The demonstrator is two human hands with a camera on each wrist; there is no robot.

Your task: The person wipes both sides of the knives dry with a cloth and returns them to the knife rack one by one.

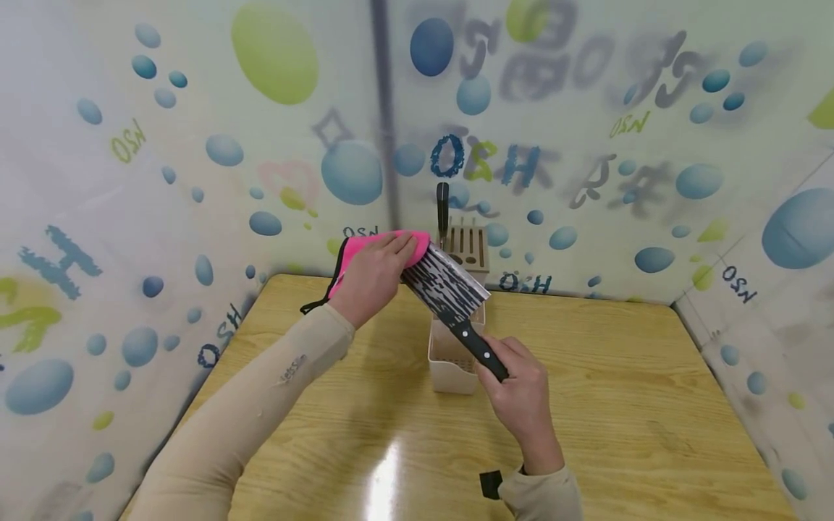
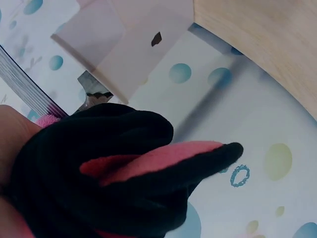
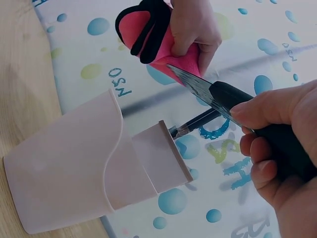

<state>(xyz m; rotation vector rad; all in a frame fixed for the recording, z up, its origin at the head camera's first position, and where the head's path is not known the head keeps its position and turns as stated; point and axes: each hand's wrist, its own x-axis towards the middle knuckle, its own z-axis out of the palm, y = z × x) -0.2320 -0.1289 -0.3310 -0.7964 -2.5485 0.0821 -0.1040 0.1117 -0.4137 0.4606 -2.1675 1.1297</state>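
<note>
My right hand (image 1: 517,391) grips the black riveted handle of a cleaver (image 1: 449,286), its broad blade streaked dark and silver and slanting up to the left. At the blade's far end, my left hand (image 1: 373,278) holds a pink cloth (image 1: 355,248) with black edging against the metal. From the right wrist view, thumb and fingers pinch the cloth (image 3: 190,62) around the blade edge. The left wrist view shows the bunched black edging (image 2: 114,144) close up. The cleaver is above a beige knife holder (image 1: 452,376), partly hiding it.
Another black-handled knife (image 1: 443,206) stands upright in the holder's slotted rear part (image 1: 478,250). The holder stands near the back of a wooden table (image 1: 606,405), against patterned walls (image 1: 560,145). A small black piece (image 1: 491,485) shows beside the right sleeve.
</note>
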